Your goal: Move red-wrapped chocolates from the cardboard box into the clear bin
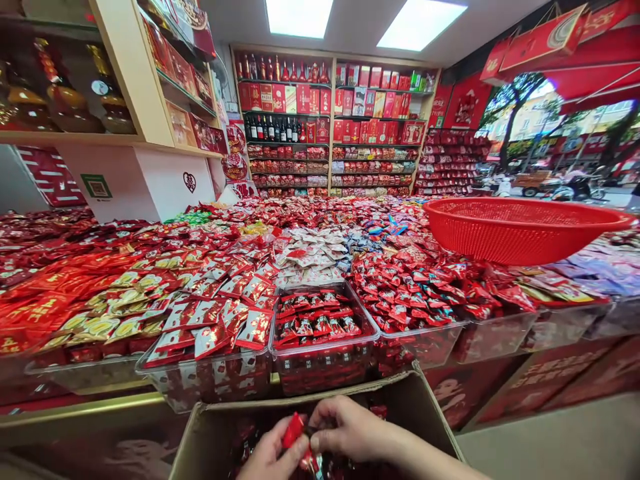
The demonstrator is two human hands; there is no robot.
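Over an open cardboard box (425, 407) at the bottom of the view, both my hands are close together. My left hand (273, 453) is closed around a small shiny red wrapped packet (293, 430). Fingers curled, my right hand (347, 427) pinches at something dark right beside that packet; what it is stays partly hidden. More dark red packets (245, 445) lie inside the box, shaded and partly covered by my hands. Just behind the box stands a clear plastic bin (325, 350) with red and black packets (320, 323) in neat rows.
White-and-red packets (210, 323) heap up in the bin to the left, and red packets (405, 287) to the right. A large red plastic basket (505, 233) rests on the goods at right. Stocked shelves (330, 120) line the back wall; a cabinet (120, 80) overhangs the left.
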